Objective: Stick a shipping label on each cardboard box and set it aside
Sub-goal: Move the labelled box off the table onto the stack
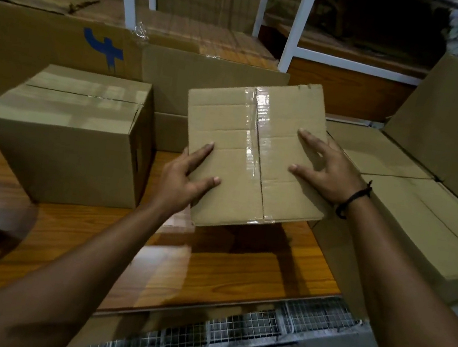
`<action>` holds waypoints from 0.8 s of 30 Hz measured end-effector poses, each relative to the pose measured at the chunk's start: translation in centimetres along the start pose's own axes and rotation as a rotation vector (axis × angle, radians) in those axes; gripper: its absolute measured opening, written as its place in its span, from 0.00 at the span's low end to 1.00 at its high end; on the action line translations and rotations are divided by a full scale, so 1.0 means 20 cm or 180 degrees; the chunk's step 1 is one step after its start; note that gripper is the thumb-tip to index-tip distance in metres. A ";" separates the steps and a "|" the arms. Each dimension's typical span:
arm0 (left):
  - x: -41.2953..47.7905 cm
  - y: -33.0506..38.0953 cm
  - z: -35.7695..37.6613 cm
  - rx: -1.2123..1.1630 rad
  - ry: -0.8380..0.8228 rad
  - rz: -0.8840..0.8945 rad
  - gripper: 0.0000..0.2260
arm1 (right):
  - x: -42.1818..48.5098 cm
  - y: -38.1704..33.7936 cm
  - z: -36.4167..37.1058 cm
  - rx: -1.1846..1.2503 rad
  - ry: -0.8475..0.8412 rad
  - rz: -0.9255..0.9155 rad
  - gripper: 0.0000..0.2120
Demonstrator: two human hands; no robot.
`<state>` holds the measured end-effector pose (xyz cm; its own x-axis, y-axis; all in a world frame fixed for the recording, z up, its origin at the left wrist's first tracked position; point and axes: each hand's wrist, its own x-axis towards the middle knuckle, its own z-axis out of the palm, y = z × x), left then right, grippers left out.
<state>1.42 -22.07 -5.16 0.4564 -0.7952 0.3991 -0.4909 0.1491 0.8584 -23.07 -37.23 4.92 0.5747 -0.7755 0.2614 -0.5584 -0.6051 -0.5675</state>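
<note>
A taped cardboard box is held above the wooden table, its top face tilted toward me, with clear tape running down the centre seam. My left hand grips its left near edge, thumb and forefinger lying on the top face. On the right side, my right hand rests with fingers spread straight across the top. No label shows on this box. A second sealed box stands on the table to the left.
Several more cardboard boxes are stacked at the right, level with the table. A large box marked in blue and white shelf posts stand behind. A wire mesh panel runs along the table's near edge.
</note>
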 end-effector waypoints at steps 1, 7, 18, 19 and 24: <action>0.02 0.02 -0.01 -0.0011 -0.0018 -0.0031 0.31 | 0.00 0.01 0.00 0.0085 0.0036 0.0002 0.33; 0.16 0.11 -0.11 0.0069 -0.0447 -0.0435 0.27 | -0.01 0.02 -0.01 0.0294 0.0003 0.0450 0.30; 0.22 0.11 -0.06 0.0176 -0.1150 -0.1222 0.23 | 0.00 0.15 0.15 0.1257 -0.0517 0.1094 0.26; 0.21 0.11 -0.05 0.0142 -0.1143 -0.1237 0.22 | 0.00 0.16 0.16 0.1245 -0.0513 0.1109 0.26; 0.07 0.12 -0.05 -0.0008 -0.1032 -0.0881 0.31 | 0.01 0.20 0.12 0.1216 -0.0556 0.0865 0.23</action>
<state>1.59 -22.30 -2.21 0.3137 -0.9490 0.0317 -0.3805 -0.0950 0.9199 -23.81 -39.40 0.78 0.5487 -0.8344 -0.0519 -0.4615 -0.2506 -0.8510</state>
